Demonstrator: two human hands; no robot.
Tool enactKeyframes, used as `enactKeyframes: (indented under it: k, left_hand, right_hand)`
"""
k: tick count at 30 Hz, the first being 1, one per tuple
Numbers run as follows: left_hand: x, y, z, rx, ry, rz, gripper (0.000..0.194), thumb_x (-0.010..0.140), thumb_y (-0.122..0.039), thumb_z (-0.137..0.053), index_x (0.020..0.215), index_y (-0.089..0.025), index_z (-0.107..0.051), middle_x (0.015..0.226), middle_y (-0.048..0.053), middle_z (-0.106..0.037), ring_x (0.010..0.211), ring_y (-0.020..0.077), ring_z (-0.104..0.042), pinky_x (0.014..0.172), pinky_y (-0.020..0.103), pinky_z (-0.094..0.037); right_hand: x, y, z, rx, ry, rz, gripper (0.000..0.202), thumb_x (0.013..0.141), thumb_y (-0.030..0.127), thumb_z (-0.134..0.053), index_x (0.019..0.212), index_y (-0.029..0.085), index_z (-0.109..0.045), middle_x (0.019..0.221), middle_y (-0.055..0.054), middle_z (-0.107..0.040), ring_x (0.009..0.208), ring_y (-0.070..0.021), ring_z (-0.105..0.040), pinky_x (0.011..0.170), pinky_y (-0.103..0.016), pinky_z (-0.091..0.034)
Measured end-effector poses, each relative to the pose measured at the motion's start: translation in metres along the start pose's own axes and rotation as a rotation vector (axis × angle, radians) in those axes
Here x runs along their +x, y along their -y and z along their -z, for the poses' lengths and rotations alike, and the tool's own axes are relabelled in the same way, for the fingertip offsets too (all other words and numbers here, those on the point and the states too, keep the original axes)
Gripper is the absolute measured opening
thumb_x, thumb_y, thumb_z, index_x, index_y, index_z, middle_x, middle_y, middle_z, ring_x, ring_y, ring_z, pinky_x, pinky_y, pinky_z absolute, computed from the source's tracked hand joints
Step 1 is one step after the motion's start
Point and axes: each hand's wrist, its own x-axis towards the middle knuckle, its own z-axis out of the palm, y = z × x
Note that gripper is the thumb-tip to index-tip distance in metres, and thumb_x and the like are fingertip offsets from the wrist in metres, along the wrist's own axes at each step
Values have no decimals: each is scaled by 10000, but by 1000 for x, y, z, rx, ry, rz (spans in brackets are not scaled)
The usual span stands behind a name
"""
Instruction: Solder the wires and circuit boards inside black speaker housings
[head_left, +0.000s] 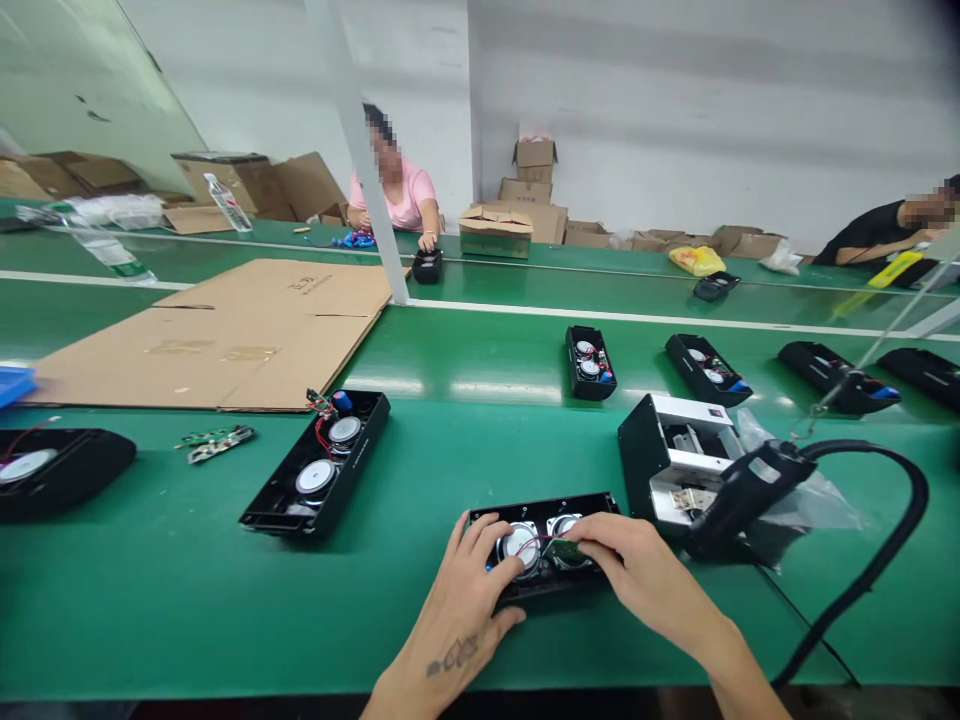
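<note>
A black speaker housing (541, 592) with two round white-backed speakers lies on the green table in front of me. My left hand (472, 590) rests over its left end, fingers spread across the edge and the left speaker. Over the right speaker, my right hand (645, 570) pinches a small green circuit board (565, 549) between thumb and fingers. Thin red wires run from the board toward the left speaker. Part of the housing's right end is hidden under my right hand.
Left of centre lies another open housing (274, 510); loose circuit boards (217, 440) sit beyond it. A black-and-white machine (645, 460) and a black power tool (750, 495) stand right. Flat cardboard (217, 330), more housings (590, 362) and two people (409, 195) are farther back.
</note>
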Motion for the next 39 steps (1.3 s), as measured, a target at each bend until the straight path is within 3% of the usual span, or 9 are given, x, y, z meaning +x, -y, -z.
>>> enactKeyframes:
  k: [4,7,11,19,24,28,30,36,39]
  left_hand:
    - [-1,0,-2,4,21,20,547,744,-70,-905,1178,-244,-621,1400,121,-644,1386,392,-618,1223,781,-422]
    - [0,1,-2,-7,15,34,580,746,-64,-886,1222,-243,-608,1377,118,-659,1352,374,-647,1227,750,-436]
    - [0,2,-7,0,8,15,544,738,-78,-894,1184,-248,-634,1370,106,-668,1369,379,-627,1228,745,-425]
    - [3,1,-12,-55,12,-10,376,718,-38,-883,971,-240,-690,1282,38,-713,1365,374,-597,1259,828,-264]
    - [5,1,-7,-77,40,-7,367,754,-46,-856,1012,-278,-736,1265,6,-727,1351,341,-604,1283,791,-247]
    - [1,6,-13,-65,13,-35,333,749,-120,-906,989,-284,-745,1271,-10,-739,1342,325,-613,1296,748,-235]
    - [-1,8,-18,-60,-10,-52,308,743,-157,-926,964,-277,-748,1267,-2,-744,1327,322,-621,1303,735,-222]
    - [1,9,-18,-42,-4,-81,407,727,-153,-953,1062,-276,-759,1301,34,-743,1314,350,-631,1277,774,-214]
    - [18,7,0,-140,143,17,416,747,-107,-916,1098,-286,-783,1339,35,-726,1356,352,-622,1283,791,-158]
  right_hand:
    - [-1,-1,-5,-3,27,63,324,1065,83,-529,1134,259,-792,1138,-16,-839,1033,-178,-784,947,-298,-605]
    - [-1,4,-21,-171,88,172,406,1018,-5,-492,1147,251,-781,1083,-19,-833,991,-184,-780,895,-305,-591]
    - [1,11,-35,-374,209,159,433,920,-74,-495,1066,238,-756,963,-7,-803,895,-196,-765,783,-308,-542]
    - [2,12,-25,-334,317,118,503,856,-59,-501,1097,274,-791,1037,-9,-830,942,-201,-773,846,-309,-545]
    - [-16,11,-39,-282,174,98,480,833,6,-554,1162,269,-784,1120,-38,-815,1005,-220,-758,905,-327,-583]
    - [-31,7,-64,-295,-107,184,421,883,16,-540,1178,246,-733,1121,-42,-805,1005,-220,-745,993,-364,-551]
    - [-35,4,-76,-322,-200,233,394,916,9,-513,1179,224,-714,1100,-52,-804,989,-219,-743,956,-356,-538]
    - [-33,-3,-94,-429,-276,288,440,920,-63,-455,1198,186,-689,1059,-77,-800,942,-233,-721,911,-378,-498]
    - [-18,2,-79,-408,-110,213,448,925,-55,-493,1232,197,-698,1078,-75,-800,958,-239,-711,960,-405,-491]
